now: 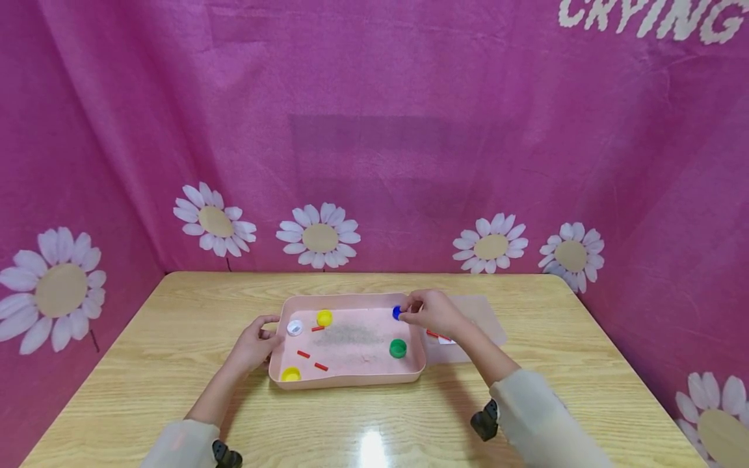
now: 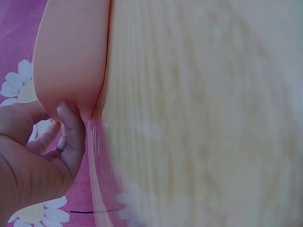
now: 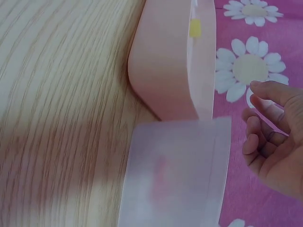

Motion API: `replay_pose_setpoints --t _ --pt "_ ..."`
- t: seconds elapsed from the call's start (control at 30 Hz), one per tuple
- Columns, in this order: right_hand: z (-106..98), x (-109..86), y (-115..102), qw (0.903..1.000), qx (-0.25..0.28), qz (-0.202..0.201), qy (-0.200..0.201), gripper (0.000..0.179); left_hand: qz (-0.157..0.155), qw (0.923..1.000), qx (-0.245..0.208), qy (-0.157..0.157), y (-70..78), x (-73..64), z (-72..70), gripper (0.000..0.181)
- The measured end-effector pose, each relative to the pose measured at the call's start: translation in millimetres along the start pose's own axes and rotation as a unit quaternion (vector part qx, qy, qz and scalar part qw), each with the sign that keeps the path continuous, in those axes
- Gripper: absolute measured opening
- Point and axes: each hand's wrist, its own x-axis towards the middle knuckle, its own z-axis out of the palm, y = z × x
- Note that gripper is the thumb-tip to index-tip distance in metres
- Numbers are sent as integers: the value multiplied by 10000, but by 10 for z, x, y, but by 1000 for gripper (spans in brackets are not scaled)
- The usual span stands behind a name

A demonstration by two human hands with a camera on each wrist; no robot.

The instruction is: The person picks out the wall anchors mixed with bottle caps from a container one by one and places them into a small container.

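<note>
A pink tray [image 1: 374, 381] stands on the table, its left end gripped between the thumb and fingers of my left hand [image 1: 253, 346]. In the left wrist view, fingertips reach round the tray's end wall [image 2: 71, 56]. My right hand [image 1: 437, 313] hovers over the tray's back right corner, fingertips right at a small blue cap [image 1: 396, 312]. From the right wrist, its fingers [image 3: 255, 125] look loosely bent and apart, with nothing between them. Inside the tray also lie a green cap [image 1: 398, 349], a white cap [image 1: 295, 327], two yellow caps [image 1: 324, 318] and several red sticks [image 1: 321, 366].
A translucent container [image 1: 480, 312] is at the tray's right end, partly behind my right forearm, with red sticks [image 1: 432, 333] and a white label showing. The wooden table [image 1: 205, 296] ends at a pink curtain [image 1: 374, 149] with daisies.
</note>
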Motion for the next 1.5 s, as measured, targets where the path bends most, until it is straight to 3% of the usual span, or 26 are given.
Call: replay_pose_setpoints --t 0.33,0.57,1.5 --pt "208 74 -178 9976 -50 -611 -319 8 -62 9999 81 -4 5 1 -7 45" --pt "371 102 -265 9926 -138 -1166 -324 8 -26 10000 16 15 4 -4 -1 44" --pt "983 108 -598 9930 -25 -757 -902 11 8 10000 -26 1 -2 5 -3 45"
